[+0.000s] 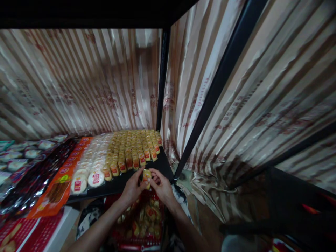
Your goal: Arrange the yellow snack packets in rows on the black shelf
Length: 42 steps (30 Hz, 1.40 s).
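Both my hands meet at the front edge of a dark shelf [123, 185]. My left hand [132, 190] and my right hand [162, 187] together pinch one small yellow wrapped snack [146, 175] with a red label. Just behind it, rows of the same yellow snacks [136, 147] fill the right end of the shelf. Below my hands lies a red bag of several more yellow snacks [143, 218].
Round white cakes [89, 175] sit left of the yellow rows, then orange packets [60, 182] and dark packets [31, 182]. A black upright post [162, 80] and a slanted black bar [217, 87] frame the shelf. Striped plastic sheeting [78, 80] hangs behind and to the right.
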Each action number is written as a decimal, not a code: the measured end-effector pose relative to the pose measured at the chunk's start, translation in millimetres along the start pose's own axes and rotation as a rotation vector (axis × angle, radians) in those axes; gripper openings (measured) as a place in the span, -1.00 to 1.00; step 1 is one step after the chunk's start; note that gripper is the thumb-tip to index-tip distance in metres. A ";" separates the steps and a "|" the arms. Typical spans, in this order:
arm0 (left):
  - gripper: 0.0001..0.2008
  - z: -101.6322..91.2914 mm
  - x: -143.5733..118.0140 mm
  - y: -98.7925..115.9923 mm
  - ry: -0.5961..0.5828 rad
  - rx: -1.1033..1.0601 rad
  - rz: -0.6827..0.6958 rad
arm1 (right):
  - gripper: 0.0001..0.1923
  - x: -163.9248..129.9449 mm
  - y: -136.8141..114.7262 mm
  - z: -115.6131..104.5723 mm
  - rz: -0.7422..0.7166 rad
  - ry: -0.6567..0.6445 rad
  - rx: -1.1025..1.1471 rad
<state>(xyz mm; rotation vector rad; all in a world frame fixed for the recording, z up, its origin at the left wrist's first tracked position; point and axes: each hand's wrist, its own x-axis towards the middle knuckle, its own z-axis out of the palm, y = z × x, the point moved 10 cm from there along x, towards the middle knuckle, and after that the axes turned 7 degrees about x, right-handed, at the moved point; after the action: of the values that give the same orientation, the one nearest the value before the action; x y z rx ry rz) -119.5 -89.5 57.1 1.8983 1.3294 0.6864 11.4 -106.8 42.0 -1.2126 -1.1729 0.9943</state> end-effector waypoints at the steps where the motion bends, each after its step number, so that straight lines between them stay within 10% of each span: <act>1: -0.47 1.2 5.8 -0.7 -0.011 0.010 -0.011 | -0.66 3.4 1.0 1.2 0.000 -0.011 0.015; 10: -0.44 -23.8 68.2 -8.2 0.169 -0.125 -0.048 | -0.45 53.2 34.2 -28.5 -0.061 0.245 -0.210; 19: -0.59 -34.2 144.0 28.0 0.252 -0.238 0.003 | -0.32 114.7 72.1 -22.9 -0.004 0.325 -0.456; 29: -0.66 16.0 220.5 54.4 0.159 0.161 0.070 | -0.43 109.7 67.6 -10.6 -0.058 0.372 -0.666; 42: -0.77 53.0 236.1 57.0 0.013 0.625 0.160 | -0.43 110.3 66.4 -10.9 -0.039 0.344 -0.661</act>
<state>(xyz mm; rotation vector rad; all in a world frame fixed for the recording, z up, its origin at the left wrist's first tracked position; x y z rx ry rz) 30.8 107.7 76.1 2.5151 1.5309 0.3777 41.4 7.5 -10.3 -1.7843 -1.2763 0.3350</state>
